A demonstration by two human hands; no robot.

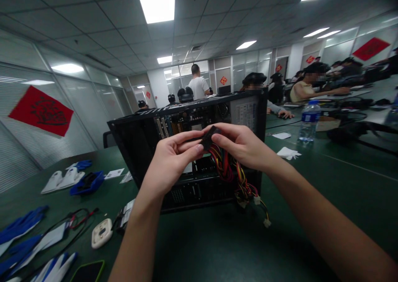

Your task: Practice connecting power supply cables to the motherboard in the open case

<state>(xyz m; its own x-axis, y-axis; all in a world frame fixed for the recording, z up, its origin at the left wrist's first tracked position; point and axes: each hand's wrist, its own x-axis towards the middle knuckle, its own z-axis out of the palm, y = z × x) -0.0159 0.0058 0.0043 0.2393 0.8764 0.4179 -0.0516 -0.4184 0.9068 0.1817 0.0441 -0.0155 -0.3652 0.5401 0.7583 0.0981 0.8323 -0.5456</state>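
Observation:
Between my two hands is a small black cable connector (210, 137), held in front of an opened computer case (130, 145). My left hand (174, 157) pinches its left side with thumb and fingers. On its other side, my right hand (242, 145) grips it, thumb on the near face. A bundle of red, yellow and black power cables (222, 166) hangs below the connector, with several white plugs (256, 200) dangling at the lower right. Inside the case, slots and a motherboard (192, 120) show behind my fingers. A labelled power supply (245, 114) sits at the case's upper right.
Blue-and-white gloves (21, 228), a phone (88, 272), a beige square object (102, 233) and a blue tray (87, 183) lie on the green table at left. A water bottle (310, 121) stands at right. Several people sit beyond; a co-worker's hand (284, 113) rests behind the case.

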